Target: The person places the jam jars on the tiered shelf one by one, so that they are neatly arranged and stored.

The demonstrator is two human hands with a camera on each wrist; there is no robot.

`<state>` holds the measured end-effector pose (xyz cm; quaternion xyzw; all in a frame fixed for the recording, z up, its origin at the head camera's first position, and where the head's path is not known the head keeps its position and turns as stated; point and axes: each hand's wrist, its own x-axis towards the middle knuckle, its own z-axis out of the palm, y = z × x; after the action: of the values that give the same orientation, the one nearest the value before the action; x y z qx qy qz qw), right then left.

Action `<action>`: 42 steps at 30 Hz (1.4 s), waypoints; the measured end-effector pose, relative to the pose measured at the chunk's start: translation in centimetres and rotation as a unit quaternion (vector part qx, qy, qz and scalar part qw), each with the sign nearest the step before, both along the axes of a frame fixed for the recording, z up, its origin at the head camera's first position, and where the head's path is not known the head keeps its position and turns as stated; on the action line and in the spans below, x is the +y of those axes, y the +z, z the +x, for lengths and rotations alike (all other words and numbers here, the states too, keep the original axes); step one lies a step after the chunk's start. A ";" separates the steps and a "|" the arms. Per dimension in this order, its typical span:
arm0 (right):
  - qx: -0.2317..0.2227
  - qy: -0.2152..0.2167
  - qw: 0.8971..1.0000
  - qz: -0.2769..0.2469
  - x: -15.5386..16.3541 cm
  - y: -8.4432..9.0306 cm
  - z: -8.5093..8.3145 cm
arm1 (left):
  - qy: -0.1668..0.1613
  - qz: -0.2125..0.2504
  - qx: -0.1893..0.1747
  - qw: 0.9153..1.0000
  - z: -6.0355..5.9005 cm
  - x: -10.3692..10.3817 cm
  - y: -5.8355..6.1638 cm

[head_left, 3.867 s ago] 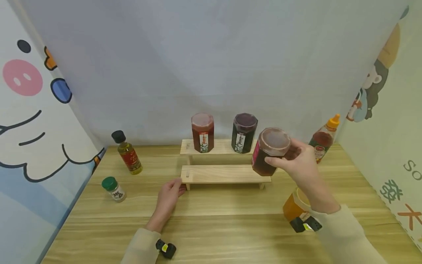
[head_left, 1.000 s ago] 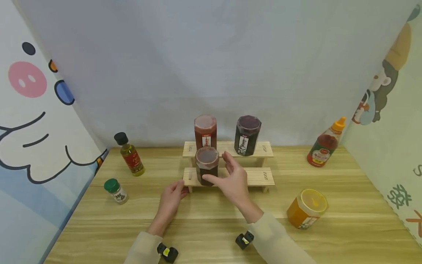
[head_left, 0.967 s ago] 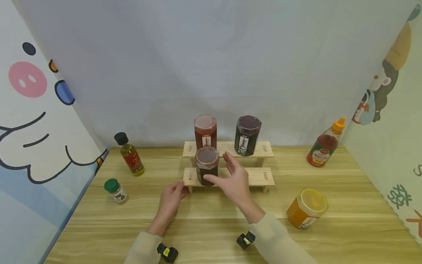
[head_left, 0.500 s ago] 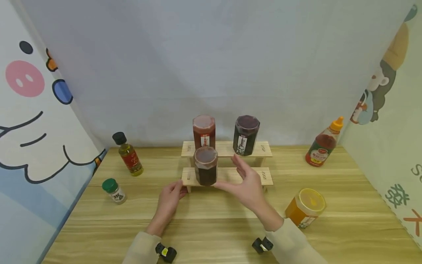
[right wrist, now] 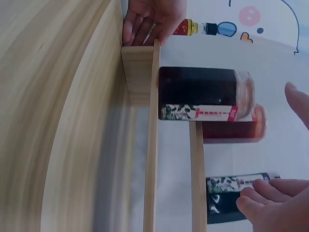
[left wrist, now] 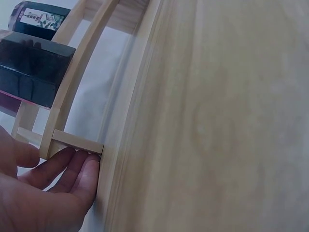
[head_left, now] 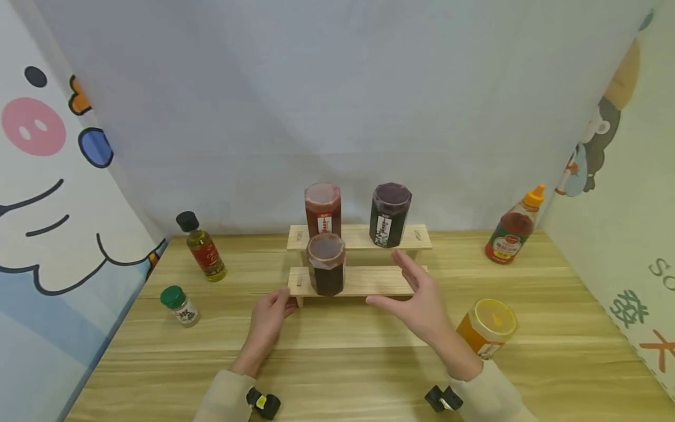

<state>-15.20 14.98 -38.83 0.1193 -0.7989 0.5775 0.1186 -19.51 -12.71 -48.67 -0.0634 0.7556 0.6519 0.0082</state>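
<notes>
On a pale wooden table (head_left: 337, 375) walled in by cartoon-printed sheets, three jars stood on a two-step wooden rack (head_left: 358, 281): a red jar (head_left: 323, 210) and a black jar (head_left: 389, 214) on the upper step, a dark jar (head_left: 326, 264) upright at the lower step's left end. The right hand (head_left: 422, 302) hovered beside it, fingers spread and holding nothing; the left hand (head_left: 268, 319) rested relaxed fingers against the rack's left leg. Off the rack, by the look of it, remained one orange jar (head_left: 486, 326), one sauce bottle (head_left: 510, 231), one oil bottle (head_left: 202, 247) and one green-capped shaker (head_left: 180, 304)
</notes>
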 end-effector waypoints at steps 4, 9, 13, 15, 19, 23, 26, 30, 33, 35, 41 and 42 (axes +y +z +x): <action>0.008 -0.012 1.000 0.014 0.4 1.5 1.2 | 0.000 -0.005 -0.003 1.000 0.1 -0.2 0.1; 0.023 -0.020 0.999 0.017 1.3 1.3 1.4 | 0.001 -0.006 -0.004 1.000 0.1 -0.4 0.3; 0.016 -0.037 0.999 0.000 2.6 -0.1 0.8 | 0.002 -0.007 -0.008 1.000 0.1 -0.4 0.3; 0.015 -0.045 0.999 -0.012 3.4 -0.4 0.8 | 0.004 -0.008 -0.012 1.000 0.1 -0.5 0.3; 0.020 -0.062 0.998 -0.023 4.6 -0.3 1.2 | 0.003 -0.005 -0.009 1.000 0.1 -0.5 0.3; 0.031 -0.079 0.996 -0.027 5.9 0.3 2.0 | 0.003 -0.001 -0.007 1.000 0.1 -0.4 0.2; 0.031 -0.094 0.995 -0.019 6.9 0.8 2.5 | 0.000 0.000 -0.004 1.000 0.1 -0.4 0.2; 0.009 -0.113 0.993 0.020 8.5 1.3 3.2 | -0.005 -0.001 -0.009 1.000 0.2 -0.5 0.2; -0.010 -0.124 0.991 0.052 9.8 1.2 3.7 | -0.004 -0.002 -0.016 1.000 0.3 -0.5 0.2; -0.022 -0.128 0.989 0.070 10.8 0.9 4.0 | -0.004 -0.001 -0.016 1.000 0.3 -0.5 0.3; -0.062 -0.124 0.984 0.108 14.2 -0.1 5.4 | -0.012 -0.002 -0.012 1.000 0.2 -0.3 0.3; -0.066 -0.121 0.984 0.111 14.6 -0.3 5.7 | -0.013 -0.004 -0.012 1.000 0.2 -0.3 0.3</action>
<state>-9.52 29.61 -39.15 -0.0043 -0.8728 0.4728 0.1212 -19.35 -12.99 -48.37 -0.0613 0.7589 0.6478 0.0260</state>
